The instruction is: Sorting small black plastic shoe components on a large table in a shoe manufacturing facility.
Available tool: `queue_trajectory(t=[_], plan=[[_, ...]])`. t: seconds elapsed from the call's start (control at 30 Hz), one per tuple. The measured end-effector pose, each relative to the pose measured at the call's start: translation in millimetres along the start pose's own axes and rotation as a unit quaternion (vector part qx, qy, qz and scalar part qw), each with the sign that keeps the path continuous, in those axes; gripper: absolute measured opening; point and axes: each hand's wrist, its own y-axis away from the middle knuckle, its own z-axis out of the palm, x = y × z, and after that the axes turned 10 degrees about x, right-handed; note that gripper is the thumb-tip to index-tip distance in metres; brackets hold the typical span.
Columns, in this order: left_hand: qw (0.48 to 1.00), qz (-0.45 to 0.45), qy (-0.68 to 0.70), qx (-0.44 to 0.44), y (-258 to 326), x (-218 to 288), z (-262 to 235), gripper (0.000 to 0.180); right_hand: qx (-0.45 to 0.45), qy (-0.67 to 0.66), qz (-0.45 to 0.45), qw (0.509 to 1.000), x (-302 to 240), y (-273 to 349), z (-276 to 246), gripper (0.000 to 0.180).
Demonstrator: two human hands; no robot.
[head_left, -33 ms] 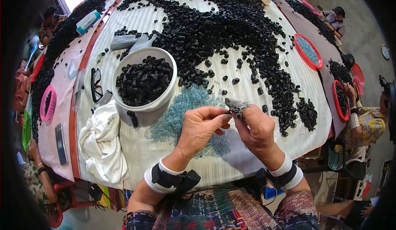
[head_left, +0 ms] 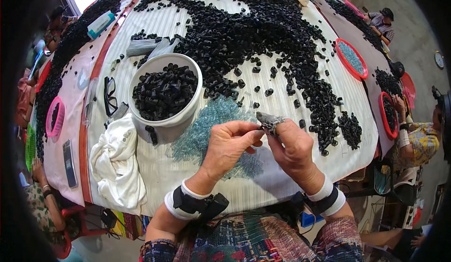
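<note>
Over the near part of the table my two hands meet almost tip to tip. My left hand is closed in a pinch, a small black plastic piece showing at its fingertips. Opposite it, my right hand is curled shut around the other side; what lies inside its fingers is hidden. A worn grey finger covering wraps a finger of that hand. Beneath and behind my left hand spreads a heap of small clear bluish pieces. A white bowl full of black plastic parts stands left of them.
A big pile of black parts covers the far table, trailing down the right to a small black heap. At left lie a white cloth, glasses and grey strips. A red-rimmed basket stands right; people sit both sides.
</note>
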Motion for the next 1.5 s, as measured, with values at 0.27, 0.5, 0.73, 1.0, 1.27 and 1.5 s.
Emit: queue_trajectory(t=[0.27,0.5,0.73,1.0,1.27,1.5], plan=[[0.995,-0.044,0.083,-0.023,-3,-2,-5,0.011,-0.008,-0.056,-0.009,0.998,-6,-11,-4,0.029],[0.996,-0.042,0.077,-0.027,-4,-3,-6,0.012,-0.038,0.013,-0.048,0.998,-2,-3,6,0.037],[0.998,-0.035,0.028,-0.036,-4,-4,-7,0.013,-0.042,0.044,-0.034,0.998,-6,-2,3,0.033],[0.998,-0.041,0.021,-0.041,0,3,-2,0.016,-0.040,0.032,-0.027,0.998,-1,-4,-5,0.027],[0.996,-0.041,0.022,-0.070,-2,0,-9,0.015,-0.033,0.001,-0.056,0.998,0,1,-1,0.024],[0.991,-0.043,0.001,-0.129,-3,1,-6,0.014,-0.058,0.012,-0.055,0.997,-1,-2,-14,0.024]])
